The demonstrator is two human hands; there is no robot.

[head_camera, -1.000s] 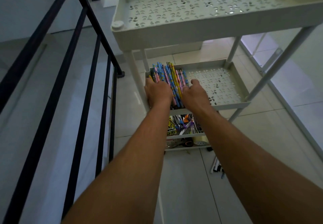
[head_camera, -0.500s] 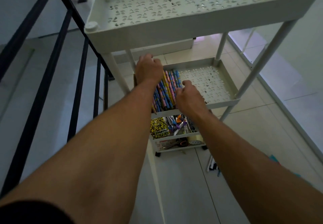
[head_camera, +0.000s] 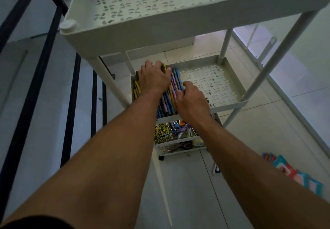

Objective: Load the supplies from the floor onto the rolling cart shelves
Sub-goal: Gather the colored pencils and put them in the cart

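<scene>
Coloured patterned pencils (head_camera: pixel 168 101) are recorded in the 9 o'clock half of the pale plastic rolling cart (head_camera: pixel 142 37), on its second perforated shelf (head_camera: pixel 230 104). Their 12 o'clock ends are gripped by the left hand (head_camera: pixel 153 78). The right hand (head_camera: pixel 192 101), fingers curled, is set at their 3 o'clock side; its grip cannot be told.

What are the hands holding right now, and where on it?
Left hand grips the pencils at their far ends; right hand touches the bundle's right edge, grip unclear.
</scene>
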